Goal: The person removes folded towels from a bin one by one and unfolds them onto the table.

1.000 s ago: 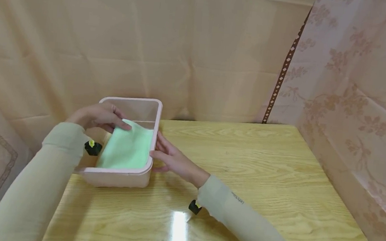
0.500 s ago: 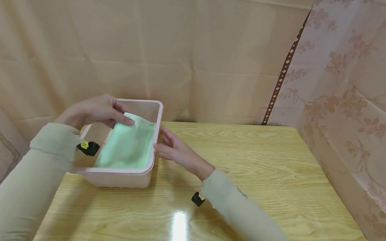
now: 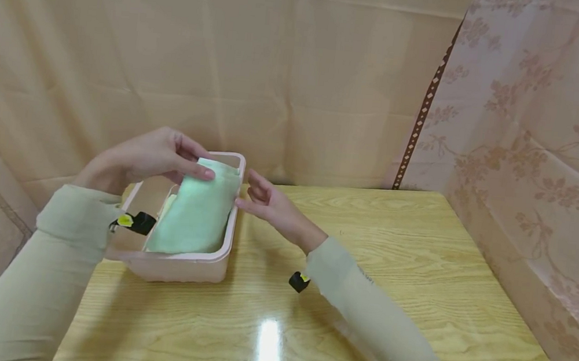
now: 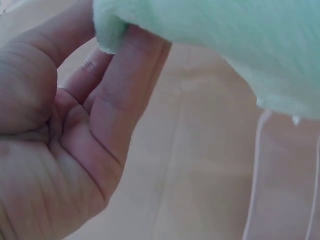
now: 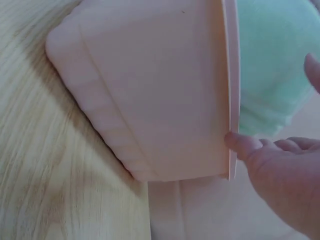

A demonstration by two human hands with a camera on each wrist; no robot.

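Observation:
A folded mint-green towel (image 3: 194, 212) stands in a pale pink plastic bin (image 3: 176, 268) at the table's left back. My left hand (image 3: 148, 152) pinches its top corner between thumb and fingers, above the bin's rim. Up close in the left wrist view, the towel (image 4: 225, 30) looks plush and its fold hangs over the fingers. My right hand (image 3: 283, 212) is at the bin's right side with fingers loosely extended. In the right wrist view, the thumb of the right hand (image 5: 285, 175) lies right at the bin's rim (image 5: 232, 75).
A thin divider and a yellowish edge (image 3: 168, 201) show inside the bin, left of the towel. The wooden table (image 3: 392, 260) extends to the right. A beige curtain (image 3: 329, 91) hangs behind it, and a flowered cloth (image 3: 550, 141) hangs on the right.
My left hand has risen, drawing the towel's top corner up above the rim. My right hand has slid slightly up and away along the bin's right side, its fingers loosening from the wall.

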